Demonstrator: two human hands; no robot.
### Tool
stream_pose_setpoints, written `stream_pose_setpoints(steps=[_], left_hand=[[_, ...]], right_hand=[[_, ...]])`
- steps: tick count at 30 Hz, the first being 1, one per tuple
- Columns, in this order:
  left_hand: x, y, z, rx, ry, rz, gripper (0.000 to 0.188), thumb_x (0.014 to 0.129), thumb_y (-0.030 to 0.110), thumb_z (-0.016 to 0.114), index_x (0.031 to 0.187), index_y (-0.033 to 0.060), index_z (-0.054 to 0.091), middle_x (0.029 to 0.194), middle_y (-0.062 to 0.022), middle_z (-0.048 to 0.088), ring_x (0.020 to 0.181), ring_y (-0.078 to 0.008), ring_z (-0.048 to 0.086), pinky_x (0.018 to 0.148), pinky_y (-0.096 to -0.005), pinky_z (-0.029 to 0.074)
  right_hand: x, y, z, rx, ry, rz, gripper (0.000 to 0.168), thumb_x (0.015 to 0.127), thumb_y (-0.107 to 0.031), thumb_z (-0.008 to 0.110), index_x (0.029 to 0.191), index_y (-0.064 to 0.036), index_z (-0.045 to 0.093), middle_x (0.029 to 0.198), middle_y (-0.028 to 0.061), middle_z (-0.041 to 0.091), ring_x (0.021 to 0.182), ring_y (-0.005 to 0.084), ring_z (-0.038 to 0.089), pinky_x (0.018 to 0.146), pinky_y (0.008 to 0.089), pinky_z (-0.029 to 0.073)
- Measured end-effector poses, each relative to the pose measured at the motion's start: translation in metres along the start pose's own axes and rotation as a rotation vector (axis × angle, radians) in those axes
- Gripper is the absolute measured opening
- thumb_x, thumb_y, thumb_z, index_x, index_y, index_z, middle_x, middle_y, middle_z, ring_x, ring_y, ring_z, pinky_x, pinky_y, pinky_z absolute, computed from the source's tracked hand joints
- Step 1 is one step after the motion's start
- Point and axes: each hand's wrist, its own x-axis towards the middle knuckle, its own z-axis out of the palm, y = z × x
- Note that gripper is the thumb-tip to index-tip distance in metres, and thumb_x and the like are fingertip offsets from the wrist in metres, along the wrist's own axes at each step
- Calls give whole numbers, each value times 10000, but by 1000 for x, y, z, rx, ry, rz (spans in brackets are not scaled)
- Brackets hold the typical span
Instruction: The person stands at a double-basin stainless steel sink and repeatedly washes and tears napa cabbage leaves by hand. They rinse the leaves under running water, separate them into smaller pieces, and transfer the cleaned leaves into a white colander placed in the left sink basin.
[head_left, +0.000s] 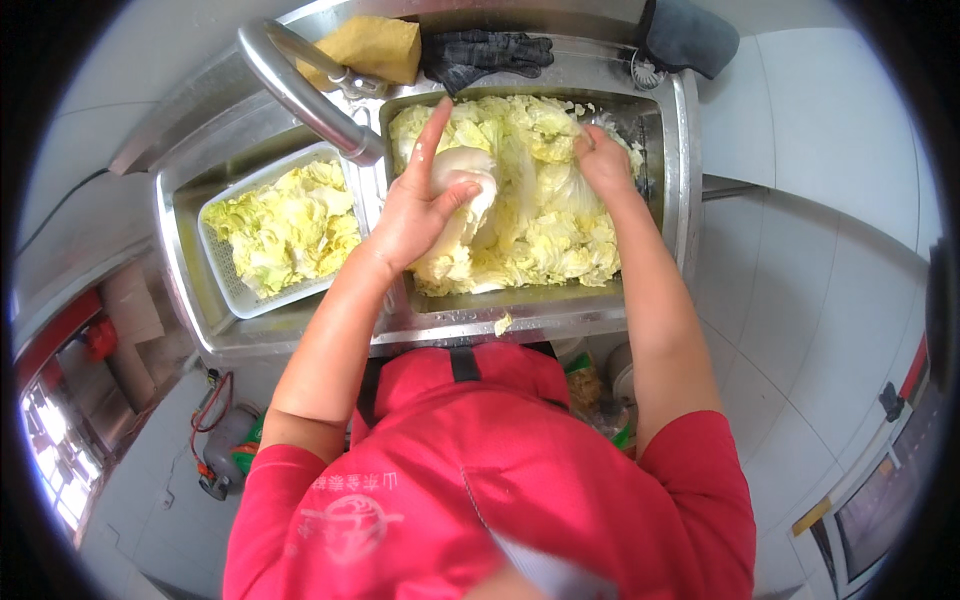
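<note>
Many pale yellow napa cabbage leaves (555, 187) fill the right basin of a stainless steel sink (525, 319). My left hand (420, 199) lies against a thick white cabbage piece (466, 169) at the basin's left side, its thumb over the piece and its index finger stretched away. At the basin's upper right, the fingertips of my right hand (604, 161) pinch the edge of a cabbage leaf (551, 127). More torn leaves (292, 225) lie in a white plastic basket (217, 274) tilted in the left basin.
A curved metal faucet (307, 90) arches between the basins. Behind it are a yellow sponge-like block (382, 49) and a dark knitted glove (487, 56). A dark grey object (690, 37) stands at the back right corner. A leaf scrap (503, 324) lies on the front rim.
</note>
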Motion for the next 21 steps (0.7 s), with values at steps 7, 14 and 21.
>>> stream_pose_setpoints(steps=[7, 14, 21], left_hand=[[8, 24, 17, 176, -361, -55, 974, 814, 25, 735, 1553, 150, 114, 1170, -156, 660, 1035, -250, 642, 962, -343, 489], [12, 23, 3, 91, -159, -2, 577, 800, -11, 733, 1342, 67, 548, 1265, -112, 625, 1120, -182, 603, 981, -300, 468], [3, 40, -19, 30, 90, 75, 584, 776, 11, 760, 1308, 111, 540, 1120, -77, 563, 967, -188, 589, 873, -318, 510]], right_hand=[[-100, -110, -64, -353, -172, -359, 367, 824, -116, 667, 1187, -73, 634, 1095, 143, 685, 1024, 261, 652, 874, 357, 519], [-44, -13, -28, 444, -169, -4, 508, 873, -151, 637, 1351, -19, 528, 1309, 161, 585, 1217, 250, 542, 1040, 358, 417], [-63, -13, 11, 382, -173, 298, 593, 901, -219, 648, 1420, -22, 438, 1420, 201, 479, 1298, 316, 478, 1100, 390, 369]])
